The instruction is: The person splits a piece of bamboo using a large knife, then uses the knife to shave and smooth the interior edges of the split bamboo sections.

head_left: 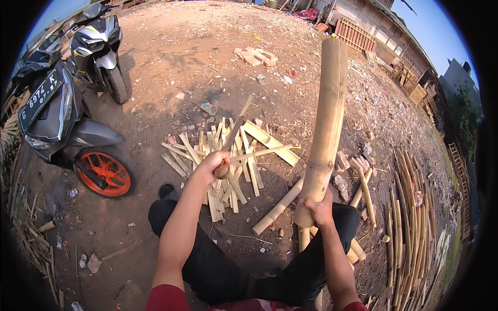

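Note:
My left hand (215,165) is closed around the wooden handle of a machete (234,133), its rounded butt toward me and its narrow dark blade pointing up and away. Beneath the blade lies a loose heap of split bamboo strips (212,194) on the dirt. My right hand (319,209) grips the lower end of a thick bamboo piece (326,114), which stands nearly upright with a node partway along. The two tools of my hands are apart: blade and bamboo do not touch. A halved bamboo piece (270,142) rests at the heap's far side.
Shorter bamboo lengths (280,206) lie by my right knee, near broken bricks (341,185). Long bamboo poles (410,228) are stacked at the right. Two parked motorbikes (72,129) stand at the left. More bricks (255,56) and scattered litter lie farther off.

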`<state>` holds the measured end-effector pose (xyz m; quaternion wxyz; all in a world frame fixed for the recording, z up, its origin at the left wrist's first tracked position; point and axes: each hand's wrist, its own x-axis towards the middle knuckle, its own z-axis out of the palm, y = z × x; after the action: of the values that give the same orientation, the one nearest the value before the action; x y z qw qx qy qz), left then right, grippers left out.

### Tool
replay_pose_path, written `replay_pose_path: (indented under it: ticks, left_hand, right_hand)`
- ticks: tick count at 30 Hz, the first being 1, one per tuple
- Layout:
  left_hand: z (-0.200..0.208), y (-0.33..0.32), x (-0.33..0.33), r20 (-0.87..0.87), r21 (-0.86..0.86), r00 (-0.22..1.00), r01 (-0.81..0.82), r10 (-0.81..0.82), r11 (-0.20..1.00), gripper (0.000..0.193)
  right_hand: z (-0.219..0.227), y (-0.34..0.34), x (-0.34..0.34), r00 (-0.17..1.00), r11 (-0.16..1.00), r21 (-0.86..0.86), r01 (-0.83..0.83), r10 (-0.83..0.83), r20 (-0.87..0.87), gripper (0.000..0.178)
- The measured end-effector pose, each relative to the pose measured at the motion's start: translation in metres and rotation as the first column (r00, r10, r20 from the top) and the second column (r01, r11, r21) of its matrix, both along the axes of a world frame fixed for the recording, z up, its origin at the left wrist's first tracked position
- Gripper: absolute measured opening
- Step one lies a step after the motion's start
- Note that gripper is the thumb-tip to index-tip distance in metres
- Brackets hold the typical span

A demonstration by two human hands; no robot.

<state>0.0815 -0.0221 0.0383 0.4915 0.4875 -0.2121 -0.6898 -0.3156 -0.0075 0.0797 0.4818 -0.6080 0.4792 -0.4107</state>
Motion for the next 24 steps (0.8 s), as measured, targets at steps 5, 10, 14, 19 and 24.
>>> replay_pose_path:
  ticks: [5,10,14,19,24]
  left_hand:
    - [0.025,0.014,0.007,0.013,-0.063,0.956,-0.292,0.293,0.954,0.010]
    - [0.026,0.004,0.013,-0.023,-0.077,0.942,-0.336,0.336,0.939,0.007]
    - [0.030,0.013,0.033,-0.034,0.020,0.913,-0.406,0.406,0.914,0.007]
    - [0.038,0.017,0.032,0.019,0.032,0.906,-0.424,0.424,0.905,0.008]
    - [0.033,0.017,0.028,0.143,0.074,0.882,-0.462,0.449,0.884,0.011]
  right_hand:
    - [-0.052,-0.010,-0.013,0.993,0.993,-0.009,0.119,-0.119,-0.013,0.044]
    - [-0.201,0.026,-0.031,0.959,0.836,0.514,0.189,-0.044,-0.280,0.059]
    - [-0.248,0.093,0.016,0.805,0.682,0.646,0.345,0.140,-0.577,0.071]
    - [-0.286,0.088,0.014,0.889,0.588,0.719,0.371,-0.003,-0.457,0.085]
    - [-0.275,0.053,0.017,0.457,0.740,0.228,0.633,-0.119,-0.882,0.096]
